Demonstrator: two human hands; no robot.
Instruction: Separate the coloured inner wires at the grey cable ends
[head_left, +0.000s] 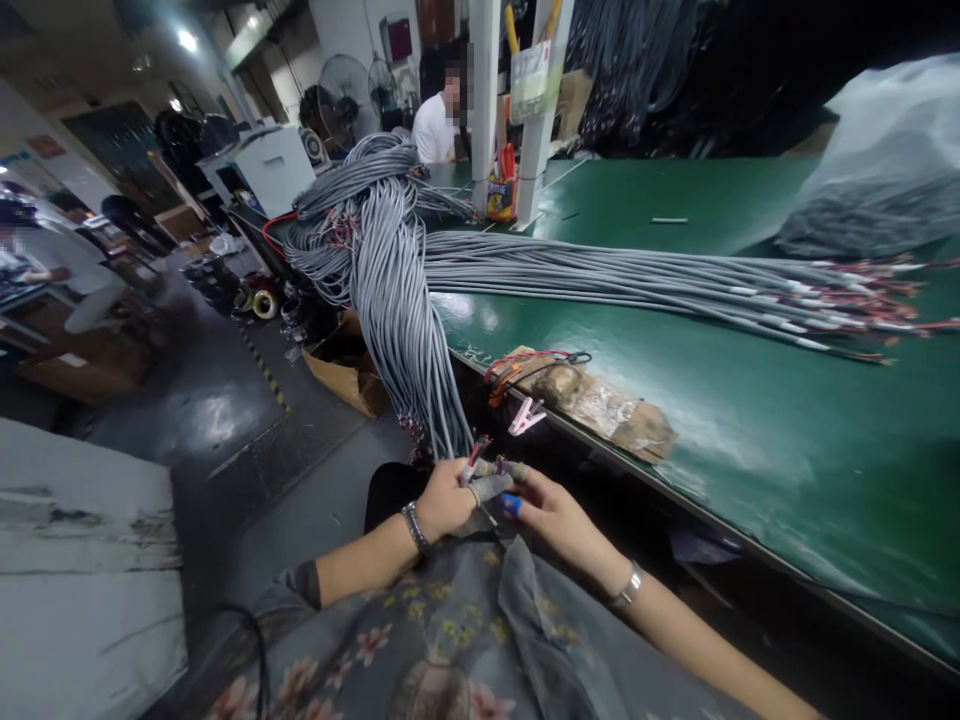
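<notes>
My left hand (448,502) is closed round the end of a grey cable, near the front edge of the table. Short red and dark wires (477,452) stick up from between its fingers. Close against it on the right is my right hand (553,518), its fingers bent in at the wire tips; what they pinch is too small to make out. Several fingertips wear greyish covers, and my right thumb has a blue wrap (512,505). Just beyond my hands hangs a thick bundle of grey cables (397,280), its lower ends reaching down near my left hand.
More grey cables (600,270) lie across the green table (750,420), with stripped ends at right. A taped cardboard piece (637,425) and a pink clip (527,416) sit at the table edge. A carton (341,370) stands below. A person in white (433,130) sits behind.
</notes>
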